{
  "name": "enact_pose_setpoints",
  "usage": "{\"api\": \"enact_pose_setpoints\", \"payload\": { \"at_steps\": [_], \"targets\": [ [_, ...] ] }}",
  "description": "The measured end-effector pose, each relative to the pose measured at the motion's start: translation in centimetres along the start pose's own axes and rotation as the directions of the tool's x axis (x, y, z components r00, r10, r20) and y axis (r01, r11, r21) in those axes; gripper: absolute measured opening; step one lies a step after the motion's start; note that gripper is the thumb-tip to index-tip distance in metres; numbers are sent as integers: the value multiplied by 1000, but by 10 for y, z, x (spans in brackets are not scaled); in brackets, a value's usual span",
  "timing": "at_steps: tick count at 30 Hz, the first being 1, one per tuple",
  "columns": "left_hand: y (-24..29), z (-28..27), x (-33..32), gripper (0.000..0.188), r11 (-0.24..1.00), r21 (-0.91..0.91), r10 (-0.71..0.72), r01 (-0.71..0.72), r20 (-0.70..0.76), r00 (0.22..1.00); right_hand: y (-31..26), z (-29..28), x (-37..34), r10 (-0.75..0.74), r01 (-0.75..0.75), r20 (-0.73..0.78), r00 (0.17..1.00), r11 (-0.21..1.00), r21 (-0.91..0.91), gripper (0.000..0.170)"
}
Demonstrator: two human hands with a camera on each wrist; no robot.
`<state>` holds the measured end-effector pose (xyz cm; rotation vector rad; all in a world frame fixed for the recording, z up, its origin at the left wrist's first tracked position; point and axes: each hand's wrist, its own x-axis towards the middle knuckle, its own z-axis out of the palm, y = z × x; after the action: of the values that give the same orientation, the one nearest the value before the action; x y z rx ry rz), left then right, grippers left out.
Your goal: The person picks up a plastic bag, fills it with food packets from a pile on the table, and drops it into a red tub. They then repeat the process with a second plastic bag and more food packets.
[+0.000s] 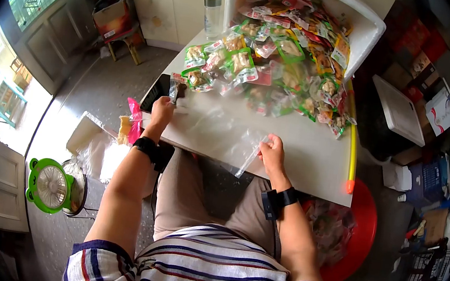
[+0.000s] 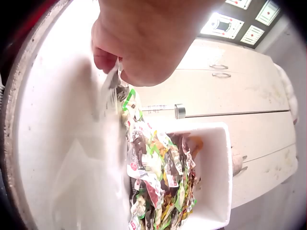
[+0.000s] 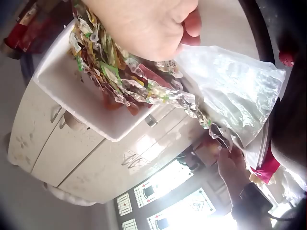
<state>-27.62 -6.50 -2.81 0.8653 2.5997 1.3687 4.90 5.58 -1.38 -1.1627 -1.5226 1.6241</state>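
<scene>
At the left edge of the table (image 1: pixel 312 162), my left hand (image 1: pixel 162 113) pinches a small packet (image 1: pixel 175 87) with a dark, shiny part. In the left wrist view the pinched edge shows between thumb and fingers. Nearer the front edge, my right hand (image 1: pixel 273 154) holds a corner of a clear plastic bag (image 3: pixel 230 86) between thumb and fingers. The bag spreads flat and see-through across the tabletop towards the left hand. Beyond both hands lies a heap of small sealed food packets (image 1: pixel 241 64), many with green borders, spilling out of a white foam box (image 1: pixel 365 31).
A glass jar (image 1: pixel 212 18) stands at the back left. Along the right table edge runs a yellow rod (image 1: pixel 353 150); below it sits a red basin (image 1: pixel 362 236) holding plastic packets. A green fan (image 1: pixel 52 186) and a pink bag (image 1: pixel 134 122) are on the left.
</scene>
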Motion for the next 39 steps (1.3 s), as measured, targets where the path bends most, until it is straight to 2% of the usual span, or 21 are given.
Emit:
{"api": "enact_pose_setpoints", "payload": {
  "at_steps": [4, 7, 10, 12, 15, 17, 19, 21, 22, 24, 25, 26, 27, 28, 29, 31, 32, 33, 35, 37, 39],
  "targets": [
    [-4, 29, 12, 17, 945, -242, -211, 219, 59, 976, 3, -1, -6, -6, 6, -10, 1000, 1000, 12, 42],
    [18, 36, 4, 14, 862, -368, -281, 349, 226, 933, 1, -3, -11, -7, 7, 5, 1000, 1000, 20, 42],
    [32, 36, -9, 13, 571, -634, -271, 521, 453, 849, -2, -4, -11, 6, -6, 8, 1000, 999, 34, 42],
    [44, 34, -19, 18, 277, -750, -197, 600, 567, 800, -2, -5, -10, 16, -17, 22, 1000, 999, 27, 43],
    [76, 19, -51, 19, 24, -784, -170, 621, 608, 775, 2, -4, -7, 12, -13, 42, 999, 999, 34, 43],
    [84, 17, -67, 15, -31, -747, 69, 664, 661, 747, 7, -4, -5, 1, -1, 43, 999, 1000, 19, 42],
    [123, 19, -91, 16, 51, -776, -34, 628, 627, 778, 10, -2, -2, -14, 15, 50, 999, 999, -30, 42],
    [135, 42, -103, 19, 109, -756, 10, 645, 650, 760, 9, 0, -1, -13, 16, 35, 999, 996, -88, 39],
    [145, 51, -110, 19, 333, -800, 198, 498, 576, 793, 6, 1, -2, -4, 7, 35, 999, 995, -99, 39],
    [154, 70, -119, 24, 651, -696, 276, 304, 590, 759, 4, 1, -2, 31, -28, 32, 999, 996, -89, 38],
    [157, 74, -121, 28, 768, -555, 148, 319, 639, 755, 4, 0, -2, 56, -54, 31, 998, 996, -69, 38],
    [156, 73, -123, 33, 838, -497, 185, 227, 649, 738, 3, -1, 0, 79, -78, 32, 996, 996, -49, 38],
    [148, 80, -118, 32, 877, -480, 283, -4, 509, 813, 1, 0, 0, 64, -62, 29, 998, 997, -42, 38],
    [135, 89, -112, 32, 879, -417, 395, -231, 366, 842, 0, 0, -2, 50, -49, 25, 998, 998, -33, 39],
    [121, 97, -106, 32, 843, -314, 514, -437, 229, 827, 1, -1, -4, 39, -38, 20, 999, 999, -26, 39],
    [117, 93, -79, 27, 804, -165, 589, -571, 87, 803, 4, 0, -6, 20, -20, 18, 1000, 999, -25, 39],
    [118, 90, -62, 30, 870, -100, 493, -483, 194, 848, 3, 1, -5, 7, -7, 18, 1000, 1000, -23, 39],
    [115, 89, -48, 33, 820, -63, 570, -569, 166, 804, 4, 2, -3, -2, 2, 25, 1000, 1000, -23, 39],
    [116, 92, -24, 38, 876, 63, 444, -478, 280, 851, 11, 2, -2, -25, 25, 29, 999, 999, -20, 40],
    [116, 98, -10, 41, 847, 275, 388, -455, 268, 882, 13, 2, -2, -3, 4, 23, 1000, 1000, -7, 41],
    [116, 103, -3, 42, 856, 275, 372, -439, 264, 890, 13, 1, -3, 27, -28, 24, 999, 999, 38, 42]
  ]
}}
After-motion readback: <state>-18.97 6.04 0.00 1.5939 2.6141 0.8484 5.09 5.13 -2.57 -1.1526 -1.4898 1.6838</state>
